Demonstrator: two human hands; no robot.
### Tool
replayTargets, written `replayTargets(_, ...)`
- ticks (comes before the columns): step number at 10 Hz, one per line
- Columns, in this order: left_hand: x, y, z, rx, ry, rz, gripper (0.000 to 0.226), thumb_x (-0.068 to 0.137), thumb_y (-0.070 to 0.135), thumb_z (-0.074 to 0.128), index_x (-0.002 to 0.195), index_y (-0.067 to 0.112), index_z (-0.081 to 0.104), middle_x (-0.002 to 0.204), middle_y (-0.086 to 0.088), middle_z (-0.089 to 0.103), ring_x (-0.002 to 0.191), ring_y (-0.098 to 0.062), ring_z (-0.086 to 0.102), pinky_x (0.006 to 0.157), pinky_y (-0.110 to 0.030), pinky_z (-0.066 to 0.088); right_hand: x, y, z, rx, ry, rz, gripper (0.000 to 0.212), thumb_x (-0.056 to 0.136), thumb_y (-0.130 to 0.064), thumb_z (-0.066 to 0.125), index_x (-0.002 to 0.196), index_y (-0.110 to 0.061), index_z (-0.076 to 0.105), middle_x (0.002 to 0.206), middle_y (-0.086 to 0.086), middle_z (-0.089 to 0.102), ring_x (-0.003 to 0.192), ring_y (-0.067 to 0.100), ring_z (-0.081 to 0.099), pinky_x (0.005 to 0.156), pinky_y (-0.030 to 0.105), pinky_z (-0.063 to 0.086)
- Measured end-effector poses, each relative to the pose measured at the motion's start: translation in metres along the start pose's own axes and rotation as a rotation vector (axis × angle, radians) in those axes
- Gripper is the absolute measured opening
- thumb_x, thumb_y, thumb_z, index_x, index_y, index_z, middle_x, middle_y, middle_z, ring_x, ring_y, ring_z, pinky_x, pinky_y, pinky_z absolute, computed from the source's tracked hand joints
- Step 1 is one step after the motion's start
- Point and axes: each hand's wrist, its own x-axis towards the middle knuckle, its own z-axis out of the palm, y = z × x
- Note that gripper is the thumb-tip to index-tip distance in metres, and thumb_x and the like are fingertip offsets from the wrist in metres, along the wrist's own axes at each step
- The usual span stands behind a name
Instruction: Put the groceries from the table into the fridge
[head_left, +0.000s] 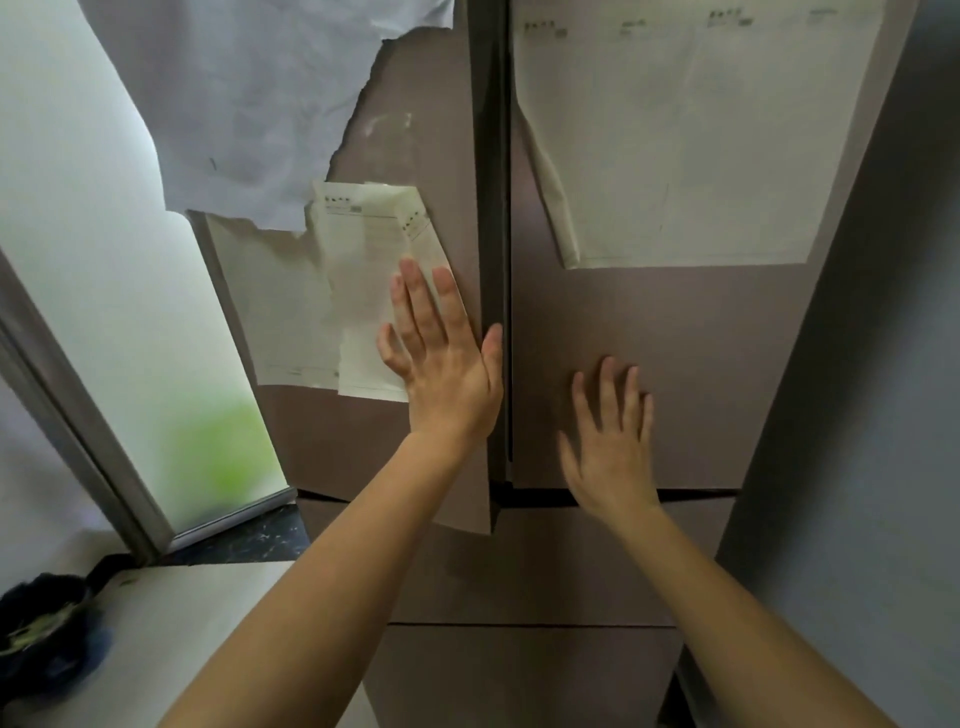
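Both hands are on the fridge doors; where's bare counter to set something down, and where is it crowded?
The white counter is bare from the dark bowl at its left edge across to the fridge. The crowded spot is that left edge. Left hand and right hand are flat on the doors, holding nothing.

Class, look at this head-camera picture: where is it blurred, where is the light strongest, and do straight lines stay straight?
Head view: the right hand is smeared by motion, the left hand sharper. Strongest light comes through the frosted window at left, where a green patch shows only as a blur. The fridge edges lean and splay, wide-angle distortion.
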Motion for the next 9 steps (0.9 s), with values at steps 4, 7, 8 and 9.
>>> replayTargets(4,0.027,0.010,0.054,0.092,-0.119,-0.028,0.088,0.097,0.070,0.023,0.153,0.010,-0.010,0.159,-0.017,-0.014,0.150,-0.036,-0.009,0.115,-0.061,-0.004,0.006,0.007,0.032,-0.028,0.112,-0.006,0.082,0.098,-0.052,0.040,0.161,-0.020,-0.001,0.166,0.016,-0.015,0.152,0.041,-0.016,0.121,0.059,-0.006)
replayTargets(7,0.029,0.010,0.051,0.121,-0.193,-0.023,0.090,0.096,0.070,0.019,0.152,0.010,-0.017,0.158,-0.017,-0.023,0.148,-0.037,-0.018,0.112,-0.060,-0.014,0.007,0.008,0.033,-0.038,0.168,-0.032,0.082,0.095,-0.052,0.044,0.161,-0.019,0.009,0.168,0.014,-0.008,0.153,0.041,-0.009,0.121,0.059,-0.005)
replayTargets(8,0.029,0.011,0.048,0.111,-0.211,-0.013,0.088,0.097,0.069,0.021,0.153,0.015,-0.018,0.158,-0.018,-0.024,0.148,-0.038,-0.019,0.112,-0.063,-0.013,0.001,0.014,0.022,0.030,0.196,-0.050,0.070,0.095,-0.046,0.046,0.158,-0.020,0.028,0.166,0.012,0.009,0.152,0.040,0.008,0.120,0.061,0.013)
replayTargets(9,0.031,0.010,0.047,0.085,-0.231,-0.023,0.087,0.097,0.069,0.021,0.153,0.017,-0.021,0.157,-0.018,-0.029,0.147,-0.039,-0.024,0.112,-0.064,-0.014,0.018,0.011,-0.015,0.255,0.276,-0.037,0.053,0.097,-0.041,0.045,0.145,-0.018,0.049,0.152,0.009,0.038,0.141,0.030,0.032,0.113,0.058,0.031)
